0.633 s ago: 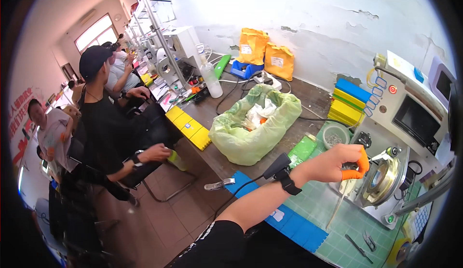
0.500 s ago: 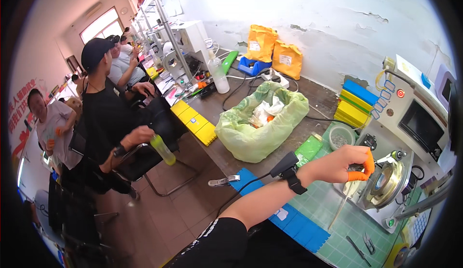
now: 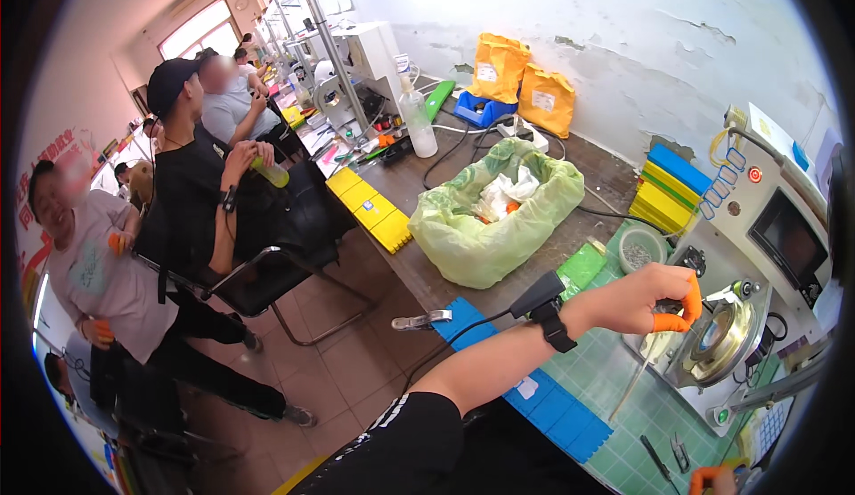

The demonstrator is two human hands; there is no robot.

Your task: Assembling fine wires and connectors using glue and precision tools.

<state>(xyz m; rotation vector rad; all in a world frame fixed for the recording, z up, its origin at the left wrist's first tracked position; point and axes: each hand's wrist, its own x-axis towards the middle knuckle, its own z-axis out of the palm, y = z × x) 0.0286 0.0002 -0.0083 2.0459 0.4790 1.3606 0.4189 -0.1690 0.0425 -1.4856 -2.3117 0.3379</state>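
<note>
My left hand [image 3: 643, 303], with orange finger covers on thumb and forefinger, reaches over the bench to the machine at the right. Its thumb and forefinger curl together at the tips; anything between them is too small to make out. Just beside the fingertips is the machine's round metal dish [image 3: 715, 344], with a metal arm and knob [image 3: 741, 289] above it. A pale thin stick [image 3: 631, 386] slants below the hand. At the lower right rim, part of my right hand [image 3: 715, 479] shows with orange-covered fingers; its grip is cut off from sight. Tweezers [image 3: 657, 456] and small snips [image 3: 680, 453] lie near it.
A bin lined with a green bag [image 3: 472, 259] stands mid-bench. Close by are a bowl of small pieces [image 3: 639, 247], a green packet [image 3: 583, 266], a blue strip [image 3: 557, 415] and yellow trays [image 3: 370, 210]. A cable runs from my left wrist. Co-workers are at the left.
My right hand has come into view at the lower right. My left hand stays by the machine. A seated co-worker has raised a green bottle; another person has come nearer at the left.
</note>
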